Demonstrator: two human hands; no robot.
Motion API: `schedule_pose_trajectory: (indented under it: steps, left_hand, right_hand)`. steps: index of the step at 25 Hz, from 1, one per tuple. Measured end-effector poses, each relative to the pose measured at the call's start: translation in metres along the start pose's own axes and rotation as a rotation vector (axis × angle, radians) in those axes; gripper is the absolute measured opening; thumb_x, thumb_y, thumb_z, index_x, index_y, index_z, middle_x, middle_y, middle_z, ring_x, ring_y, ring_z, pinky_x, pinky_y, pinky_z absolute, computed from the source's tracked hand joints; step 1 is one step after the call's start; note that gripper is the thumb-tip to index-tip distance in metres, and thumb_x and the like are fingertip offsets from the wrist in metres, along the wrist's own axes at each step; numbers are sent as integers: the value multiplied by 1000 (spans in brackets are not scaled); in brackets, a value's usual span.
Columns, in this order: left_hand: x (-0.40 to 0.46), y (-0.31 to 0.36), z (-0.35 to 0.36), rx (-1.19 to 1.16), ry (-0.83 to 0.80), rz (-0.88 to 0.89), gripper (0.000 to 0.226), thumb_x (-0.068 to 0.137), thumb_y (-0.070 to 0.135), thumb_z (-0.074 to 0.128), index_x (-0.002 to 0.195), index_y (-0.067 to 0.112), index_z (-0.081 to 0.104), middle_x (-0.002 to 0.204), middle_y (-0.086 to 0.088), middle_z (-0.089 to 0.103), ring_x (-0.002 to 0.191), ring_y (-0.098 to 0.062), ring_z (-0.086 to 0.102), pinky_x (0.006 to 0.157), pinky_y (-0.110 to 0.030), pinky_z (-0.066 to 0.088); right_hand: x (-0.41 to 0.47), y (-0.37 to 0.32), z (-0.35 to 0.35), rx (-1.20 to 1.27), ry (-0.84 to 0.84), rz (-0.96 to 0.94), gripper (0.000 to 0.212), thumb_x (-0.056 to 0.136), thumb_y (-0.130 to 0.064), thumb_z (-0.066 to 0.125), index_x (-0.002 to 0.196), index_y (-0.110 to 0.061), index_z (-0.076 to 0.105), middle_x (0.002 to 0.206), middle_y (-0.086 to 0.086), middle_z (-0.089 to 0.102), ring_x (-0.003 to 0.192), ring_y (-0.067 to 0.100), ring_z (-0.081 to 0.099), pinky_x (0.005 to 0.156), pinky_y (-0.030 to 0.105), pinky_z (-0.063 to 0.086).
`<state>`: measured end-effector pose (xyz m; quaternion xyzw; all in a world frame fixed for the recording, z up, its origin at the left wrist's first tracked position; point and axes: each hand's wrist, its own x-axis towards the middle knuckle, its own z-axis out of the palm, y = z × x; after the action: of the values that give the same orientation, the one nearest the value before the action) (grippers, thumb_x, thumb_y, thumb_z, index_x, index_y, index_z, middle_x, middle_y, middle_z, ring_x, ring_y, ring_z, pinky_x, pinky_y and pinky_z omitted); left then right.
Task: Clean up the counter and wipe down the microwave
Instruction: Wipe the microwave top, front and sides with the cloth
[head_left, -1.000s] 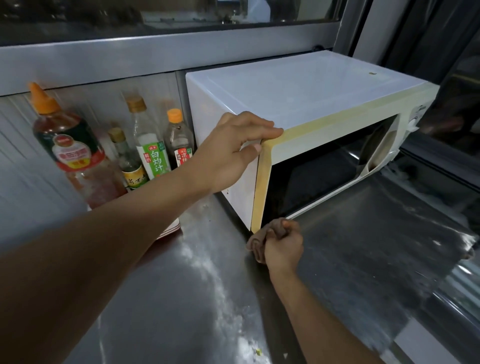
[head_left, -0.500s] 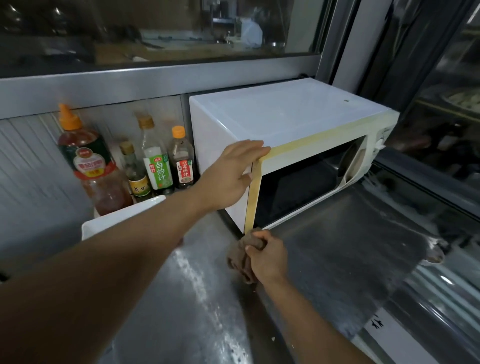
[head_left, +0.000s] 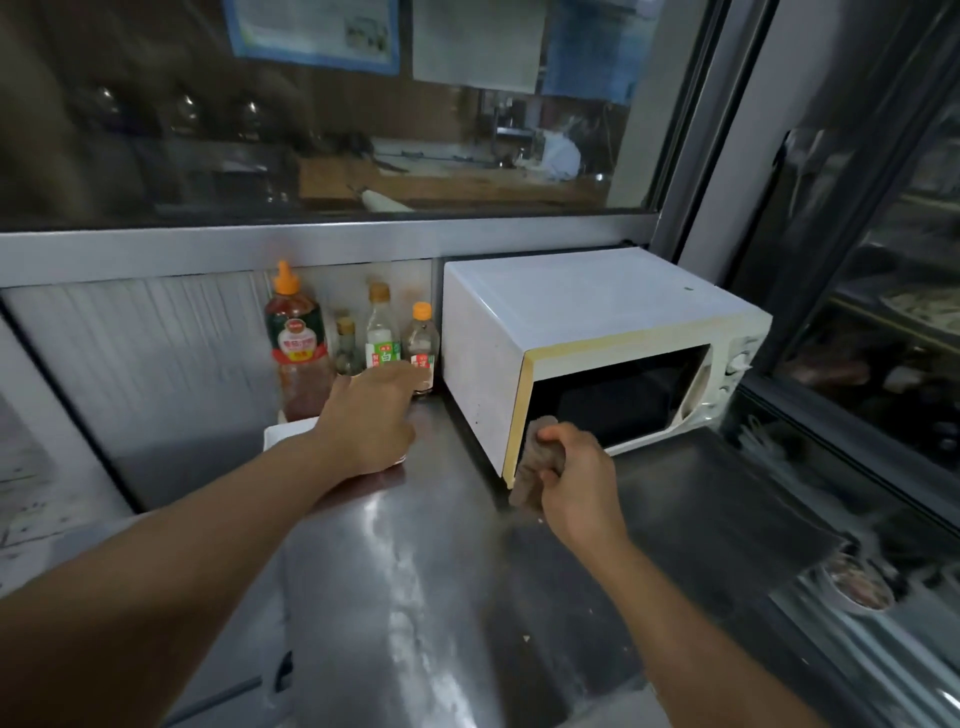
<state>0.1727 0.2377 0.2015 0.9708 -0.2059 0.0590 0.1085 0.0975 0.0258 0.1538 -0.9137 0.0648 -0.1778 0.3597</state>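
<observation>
A white microwave (head_left: 587, 301) with a yellowed door frame and dark window stands at the back right of the steel counter (head_left: 415, 597). My right hand (head_left: 576, 478) is closed around a bunched brown cloth (head_left: 540, 457), pressed against the lower left corner of the microwave's door. My left hand (head_left: 371, 415) hovers left of the microwave, in front of the bottles, fingers loosely curled and holding nothing. It touches nothing that I can see.
Several sauce bottles (head_left: 298, 343) stand against the back wall left of the microwave, by a white tray (head_left: 288, 434). A glass partition rises behind. A small bowl (head_left: 857, 587) sits at the counter's right edge, near a dark glass case.
My left hand has let go of the microwave's top front corner and dropped left toward the bottles. The right hand with the cloth rose slightly onto the door corner. The camera pulled back.
</observation>
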Motion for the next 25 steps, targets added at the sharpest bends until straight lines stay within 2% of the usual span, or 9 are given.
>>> schedule_pose_trajectory:
  steps: [4,7,9,11,15,19,21,23,25]
  left_hand:
    - [-20,-18,-12,22,-38,-44,65,85,24,58,144,24,31,150,-1,34,136,-24,33,110,-45,27]
    - [-16,-33,-22,13,-38,1,66,86,25,58,145,24,29,151,-2,33,137,-25,33,110,-44,28]
    - [-11,-45,-27,-14,-36,43,66,86,25,57,145,24,27,151,-2,32,137,-26,33,110,-45,29]
    - [-5,-64,-33,-49,-34,107,66,86,26,56,146,24,27,151,-2,32,136,-26,34,108,-46,32]
    - [6,-111,-43,-73,-85,260,64,88,27,54,146,23,26,151,-2,33,136,-26,34,107,-47,33]
    - [18,-146,-44,-52,-138,344,64,88,30,54,145,23,26,150,-2,34,135,-26,34,107,-44,32]
    - [27,-153,-40,-80,-176,381,68,88,32,54,147,24,21,154,0,27,139,-25,29,109,-43,29]
    - [40,-154,-36,-92,-190,427,70,89,33,54,148,26,18,155,1,25,140,-25,28,110,-45,28]
    - [53,-150,-32,-93,-179,477,70,89,33,54,148,24,18,154,1,26,139,-25,29,108,-44,29]
  right_hand:
    - [-6,-26,-21,-71,58,-54,35,83,3,55,115,-9,60,112,10,58,103,25,54,86,21,39]
    - [-8,-52,-29,-13,83,-38,39,76,20,47,100,-6,64,82,4,60,73,9,58,60,-2,38]
    - [-7,-71,-24,64,113,0,42,72,26,40,92,-3,64,73,1,59,67,6,54,45,-6,33]
    - [-5,-91,-11,58,165,48,43,73,25,41,90,-7,63,71,-5,58,61,-2,57,44,-5,33]
    - [-3,-128,24,103,242,177,42,73,26,35,83,-8,57,67,9,62,48,1,60,41,5,42]
    - [-11,-141,48,-13,396,268,44,77,18,43,98,-16,61,88,2,66,74,7,62,53,5,48]
    - [-11,-142,54,-20,424,275,45,76,18,43,100,-15,61,95,7,65,82,20,64,64,25,59]
    - [-7,-141,61,23,421,257,45,73,20,38,94,-12,61,91,16,62,79,32,63,62,47,59]
    - [3,-140,62,20,445,204,37,74,17,36,87,-11,58,87,21,55,69,30,59,55,49,57]
